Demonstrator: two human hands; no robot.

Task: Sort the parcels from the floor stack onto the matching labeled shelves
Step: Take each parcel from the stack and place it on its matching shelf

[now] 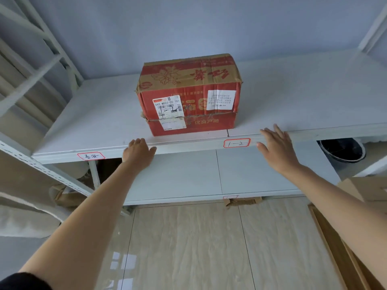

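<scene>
Nearest the camera, both bare forearms extend over the tiled floor (pixel 188 248) toward the shelving unit, and neither hand carries anything. The left hand (pixel 139 152) lies at the front lip of the upper shelf (pixel 83 126), its grip loosely bent over the edge and holding nothing; the right hand (pixel 276 145) hovers at the same lip with its grip spread flat, fingers straight, palm down. This posture is consistent with a parcel just set down, though that is a judgement only. Flattened cardboard (pixel 360 191) sits at the right margin, close beside the right forearm, and limits sideways room there. Below the hands, the lower shelf (pixel 230 174) shows bare surface. On the lip of the upper shelf, a red-bordered label (pixel 236 143) reading "1-2" is fixed just left of the right hand, and a second handwritten label (pixel 91 156) is fixed left of the left hand. Farther back, the red parcel (pixel 189 95) stands upright on the upper shelf, directly behind the "1-2" label and close to the front edge, shipping label facing outward for reading. Open shelf surface remains on both sides of the parcel and behind it up to the wall (pixel 188 28). A dark bin (pixel 343 150) shows under the shelf at right.
</scene>
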